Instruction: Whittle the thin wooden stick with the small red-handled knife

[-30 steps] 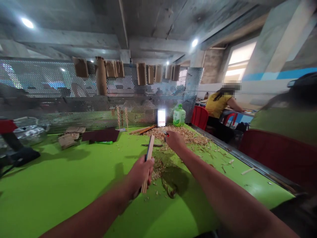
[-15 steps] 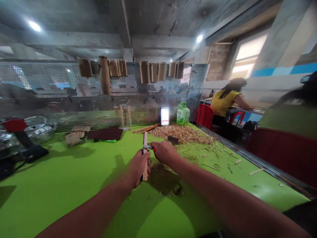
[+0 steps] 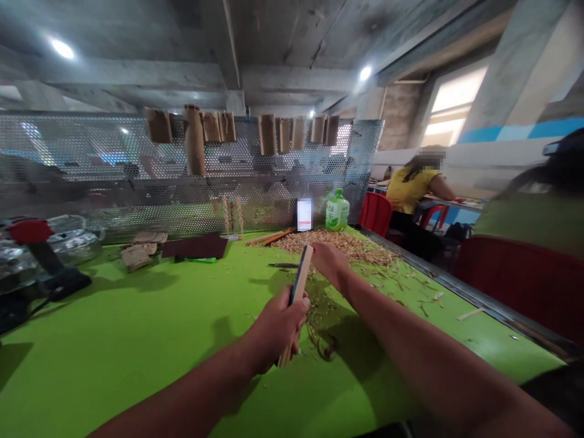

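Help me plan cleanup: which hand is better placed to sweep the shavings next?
Likely the right hand: nearer the shavings, though holding something red. The left hand grips the wood.

The left forearm (image 3: 201, 377), toward 7 o'clock, is bare from the picture's lower edge to the wrist, slim and smooth in outline, narrowing steadily. Its left hand (image 3: 276, 325) is ungloved, with a short, rounded thumb (image 3: 301, 307) and fingertips partly hidden. The right forearm (image 3: 410, 340), toward 4 o'clock, is likewise bare, looking broadest near the lower corner and tapering to a plain wrist. The right hand (image 3: 331, 260), near 5 o'clock, is ungloved too, its fingers mostly hidden.
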Motion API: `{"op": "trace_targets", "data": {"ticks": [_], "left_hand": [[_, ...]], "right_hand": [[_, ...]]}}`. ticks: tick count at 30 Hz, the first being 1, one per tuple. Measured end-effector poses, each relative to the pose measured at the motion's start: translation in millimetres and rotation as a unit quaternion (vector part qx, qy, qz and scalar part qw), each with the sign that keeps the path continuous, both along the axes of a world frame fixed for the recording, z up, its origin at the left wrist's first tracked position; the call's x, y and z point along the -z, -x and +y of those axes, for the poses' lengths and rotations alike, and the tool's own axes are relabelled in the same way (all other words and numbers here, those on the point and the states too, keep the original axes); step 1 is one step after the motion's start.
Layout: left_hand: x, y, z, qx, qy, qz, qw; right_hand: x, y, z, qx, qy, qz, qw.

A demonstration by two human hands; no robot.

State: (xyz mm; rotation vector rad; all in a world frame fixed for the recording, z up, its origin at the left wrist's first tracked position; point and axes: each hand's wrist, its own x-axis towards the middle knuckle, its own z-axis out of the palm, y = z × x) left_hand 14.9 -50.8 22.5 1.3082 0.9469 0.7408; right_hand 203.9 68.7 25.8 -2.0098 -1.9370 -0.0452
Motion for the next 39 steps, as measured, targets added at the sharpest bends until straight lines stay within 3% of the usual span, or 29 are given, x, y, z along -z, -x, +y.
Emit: {"op": "trace_targets", "data": {"ticks": [3, 5, 8, 12, 17, 20, 23, 26, 29, 33, 39], "left_hand": [[3.8, 5, 16, -0.097, 0.015, -0.012, 0.995], [6.7, 9, 29, -0.154, 0.019, -0.015, 0.988], [10.8, 12, 42, -0.186, 0.014, 0.006, 0.982], [14.7, 11, 43, -0.177, -0.013, 0.019, 0.984], [9.2, 9, 37, -0.148, -0.004, -0.01, 0.989], [3.5, 8, 30, -0.114, 0.026, -0.033, 0.993], [1.9, 8, 22, -0.061, 0.017, -0.04, 0.997], [4.2, 8, 20, -0.04, 0.004, -0.048, 0.998], [6.7, 9, 27, -0.1, 0.009, -0.036, 0.994], [9.7, 13, 40, -0.137, -0.018, 0.009, 0.99], [15.0, 24, 52, -0.023, -0.012, 0.064, 0.998]], "right_hand": [[1.4, 6, -2, 0.004, -0.023, -0.008, 1.0], [3.1, 17, -7, -0.029, -0.038, -0.017, 0.999], [6.7, 34, -16, -0.087, -0.037, -0.028, 0.995], [12.4, 48, -25, -0.135, -0.012, -0.063, 0.989], [11.5, 46, -21, -0.117, -0.029, -0.08, 0.989], [5.0, 31, -10, -0.068, -0.044, -0.068, 0.994], [0.0, 11, 1, 0.016, -0.026, -0.037, 0.999], [1.1, -1, 6, 0.051, -0.026, -0.014, 0.998], [6.7, 5, 4, 0.004, -0.069, 0.011, 0.998], [12.9, 22, -3, -0.121, -0.12, 0.072, 0.983], [14.1, 11, 2, -0.277, -0.099, 0.001, 0.956]]}}
